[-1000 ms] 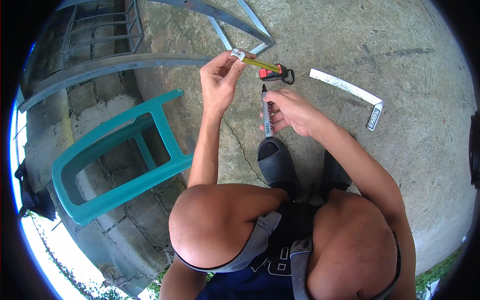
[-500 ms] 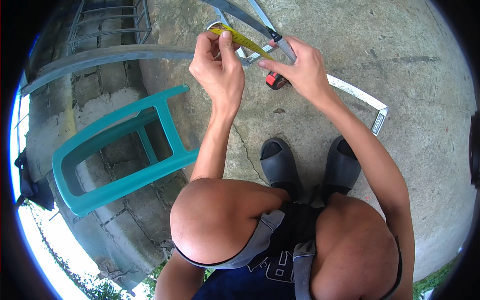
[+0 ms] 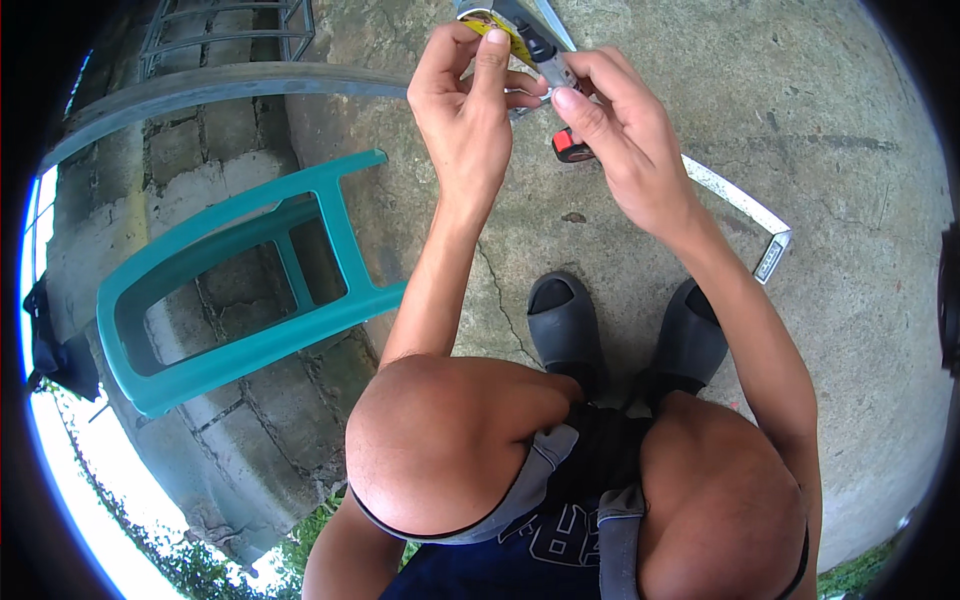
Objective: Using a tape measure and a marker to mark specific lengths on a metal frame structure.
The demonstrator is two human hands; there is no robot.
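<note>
My left hand [image 3: 465, 115] pinches the end of a yellow tape measure blade [image 3: 487, 27] between thumb and fingers, against a grey metal bar [image 3: 250, 82]. My right hand [image 3: 630, 140] grips a grey marker pen [image 3: 548, 60], its black end pointing up and left, close beside the blade. Below the right fingers, the red and black tape measure case [image 3: 573, 146] rests low, partly hidden by the hand. Fingers and pen cover part of the blade and bar.
A white and silver carpenter's square [image 3: 740, 198] lies on the concrete to the right. On its side at left is a teal plastic stool [image 3: 345, 240]. A metal frame [image 3: 215, 50] stands at the far left. My dark slippers [image 3: 563, 325] are below the hands.
The marker pen has come up and left, nearer my left fingers, and now points more steeply upward. In the picture, both hands sit slightly further right as the view has shifted.
</note>
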